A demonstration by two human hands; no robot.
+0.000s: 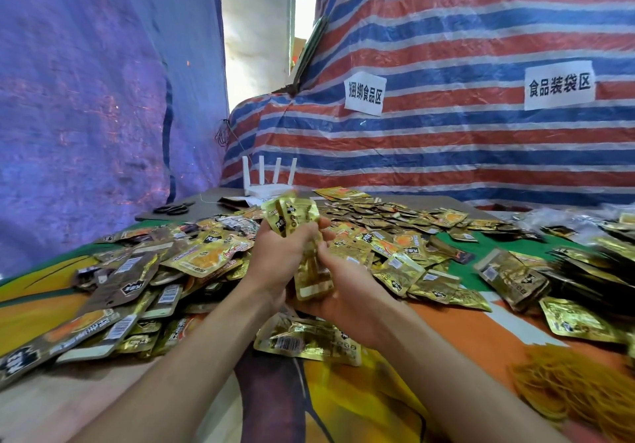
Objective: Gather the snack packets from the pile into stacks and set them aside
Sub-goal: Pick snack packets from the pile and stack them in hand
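A wide pile of gold and brown snack packets (pixel 206 257) covers the table. At the middle, my left hand (pixel 278 257) grips a bunch of gold packets (pixel 292 217) that stick up above its fingers. My right hand (pixel 343 288) is cupped under the lower end of the same bunch (pixel 311 284), with its fingers curled round it. A few loose gold packets (pixel 305 339) lie on the cloth just below my hands. Neat stacks of packets (pixel 515 281) stand to the right.
A heap of yellow rubber bands (pixel 570 384) lies at the near right. Black scissors (pixel 173 208) and a white router (pixel 269 181) sit at the back of the table. Striped tarpaulin (pixel 446 140) with paper signs hangs behind, blue tarpaulin (pixel 86 99) on the left.
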